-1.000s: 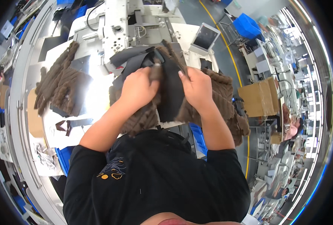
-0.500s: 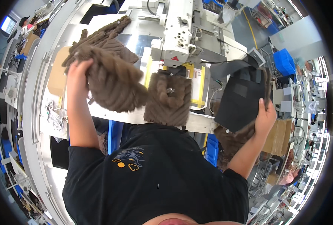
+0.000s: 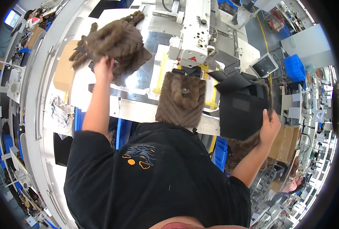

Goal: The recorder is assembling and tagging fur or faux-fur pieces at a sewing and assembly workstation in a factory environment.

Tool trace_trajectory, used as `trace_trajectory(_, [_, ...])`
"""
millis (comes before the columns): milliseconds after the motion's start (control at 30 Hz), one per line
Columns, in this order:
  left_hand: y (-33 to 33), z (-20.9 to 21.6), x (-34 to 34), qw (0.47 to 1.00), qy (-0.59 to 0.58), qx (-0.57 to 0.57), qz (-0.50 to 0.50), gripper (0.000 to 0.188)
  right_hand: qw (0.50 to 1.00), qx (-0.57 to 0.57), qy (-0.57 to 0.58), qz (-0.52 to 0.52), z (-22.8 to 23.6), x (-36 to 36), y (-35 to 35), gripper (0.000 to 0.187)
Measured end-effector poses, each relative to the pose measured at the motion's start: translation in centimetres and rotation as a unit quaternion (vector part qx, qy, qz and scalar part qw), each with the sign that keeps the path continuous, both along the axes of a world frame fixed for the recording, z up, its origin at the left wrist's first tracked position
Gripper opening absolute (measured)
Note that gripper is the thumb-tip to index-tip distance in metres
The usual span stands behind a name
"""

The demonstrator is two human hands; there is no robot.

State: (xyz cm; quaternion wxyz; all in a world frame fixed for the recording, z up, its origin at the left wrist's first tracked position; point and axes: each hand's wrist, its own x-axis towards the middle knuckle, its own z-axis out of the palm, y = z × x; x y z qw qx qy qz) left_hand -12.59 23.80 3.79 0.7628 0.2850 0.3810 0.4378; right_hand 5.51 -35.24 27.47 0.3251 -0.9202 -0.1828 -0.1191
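My left hand (image 3: 104, 69) is closed on the near edge of a brown furry piece (image 3: 118, 40), which lies over other ribbed brown fur at the upper left. On the right, my right hand (image 3: 270, 124) grips the edge of a flat black panel (image 3: 240, 114) with brown fur along its side. Black straps (image 3: 234, 82) lie across its top. Between my hands, a squarish brown fur piece (image 3: 179, 110) lies in front of the sewing machine (image 3: 196, 38), with a small shiny metal part near its middle.
A yellow-edged frame (image 3: 161, 72) is under the machine head. Cardboard (image 3: 64, 66) and a clear plastic bag (image 3: 58, 110) are at the left. A tilted screen (image 3: 263, 65) and a blue crate (image 3: 294, 68) stand at the right. More brown fur (image 3: 242, 150) hangs below the black panel.
My left hand has moved away from me and to the right, carrying the furry piece onto the fur at the upper left. My right hand still holds the black panel, which now hangs straighter.
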Motion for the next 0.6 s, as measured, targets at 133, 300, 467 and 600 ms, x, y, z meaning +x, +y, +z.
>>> trace_trajectory(133, [-2.7, -13.2, -4.1, 0.969, 0.132, -0.206, -0.034, 0.024, 0.998, -0.010, 0.007, 0.055, -0.2, 0.3, 0.5, 0.017])
trace_trajectory(300, [-4.4, -11.0, -4.6, 0.959, 0.199, -0.149, -0.134, 0.036, 0.998, -0.008, 0.001, 0.060, 0.7, -0.9, 1.7, 0.016])
trace_trajectory(467, [-10.4, -3.2, -2.5, 0.899, 0.338, -0.011, -0.280, 0.043, 0.992, -0.019, 0.014, 0.125, 1.0, -0.8, 3.5, 0.018])
trace_trajectory(600, [-17.8, 3.2, 1.5, 0.796, 0.158, -0.062, -0.581, 0.060, 0.983, 0.021, 0.012, 0.180, 1.4, -1.1, 5.7, 0.019])
